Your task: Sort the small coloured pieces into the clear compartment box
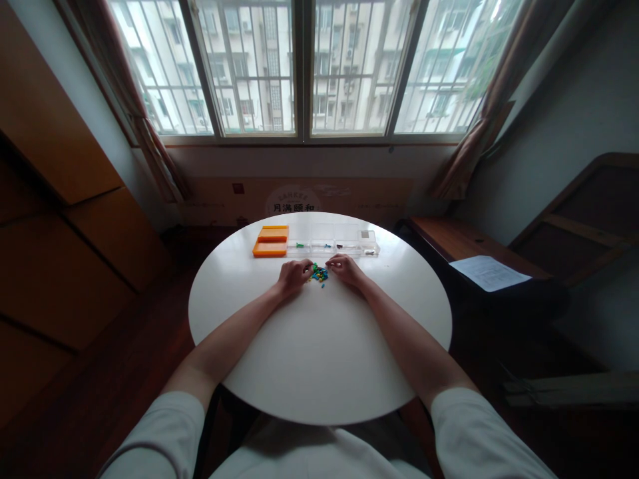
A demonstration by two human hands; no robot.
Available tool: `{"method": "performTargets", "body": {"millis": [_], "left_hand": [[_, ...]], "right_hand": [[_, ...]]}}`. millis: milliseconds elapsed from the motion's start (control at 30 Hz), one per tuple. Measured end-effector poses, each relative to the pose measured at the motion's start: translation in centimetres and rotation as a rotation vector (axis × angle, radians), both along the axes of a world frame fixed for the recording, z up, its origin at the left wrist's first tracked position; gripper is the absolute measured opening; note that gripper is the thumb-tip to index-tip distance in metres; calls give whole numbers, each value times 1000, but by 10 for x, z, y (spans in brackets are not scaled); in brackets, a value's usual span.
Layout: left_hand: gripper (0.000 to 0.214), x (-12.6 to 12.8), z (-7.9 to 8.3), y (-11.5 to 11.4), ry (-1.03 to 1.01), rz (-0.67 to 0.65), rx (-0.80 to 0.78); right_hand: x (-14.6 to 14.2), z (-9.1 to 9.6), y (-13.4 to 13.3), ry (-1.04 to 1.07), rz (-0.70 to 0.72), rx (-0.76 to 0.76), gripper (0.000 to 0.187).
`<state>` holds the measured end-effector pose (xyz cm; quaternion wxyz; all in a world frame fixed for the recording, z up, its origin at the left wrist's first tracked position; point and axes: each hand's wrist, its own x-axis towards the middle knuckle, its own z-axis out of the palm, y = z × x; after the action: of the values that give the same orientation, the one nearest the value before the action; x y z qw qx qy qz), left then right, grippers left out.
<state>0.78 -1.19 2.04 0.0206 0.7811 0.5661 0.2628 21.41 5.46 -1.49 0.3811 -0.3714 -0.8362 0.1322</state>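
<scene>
A small heap of tiny green, blue, yellow and dark pieces (320, 273) lies on the white round table (319, 346). At the heap's left edge is my left hand (294, 275), its fingers closed in a pinch; whatever is between the tips is too small to make out. My right hand (345, 269) rests on the opposite side, thumb and forefinger drawn together by the pieces, and their contents cannot be made out either. Just beyond both hands runs a row of clear plastic compartments (324, 252), several holding a few small pieces: green, blue, dark and whitish.
An orange case (270, 249) adjoins the compartments' left end. To the right, a wooden bench (434, 233) carries a printed paper sheet (489, 273). Behind the table, a long printed carton (349, 196) stands below the barred window. Wooden cabinets (50, 253) line the left.
</scene>
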Motion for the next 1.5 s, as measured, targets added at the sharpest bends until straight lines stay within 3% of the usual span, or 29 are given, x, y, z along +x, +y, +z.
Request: {"method": "performTargets", "body": {"millis": [400,1100,1367,1500], "left_hand": [[28,1,1,0,17,7,-13],[27,-2,-5,3,-2,-39,46],[26,-3,-10,7,-3,-50,73],[27,-4,-15,9,-18,-92,114]], "right_hand": [[-1,3,-3,13,-113,-52,17],[0,1,-1,50,-124,-98,18],[-4,4,-2,195,-121,-244,19],[-8,18,-6,382,22,-408,26]]}}
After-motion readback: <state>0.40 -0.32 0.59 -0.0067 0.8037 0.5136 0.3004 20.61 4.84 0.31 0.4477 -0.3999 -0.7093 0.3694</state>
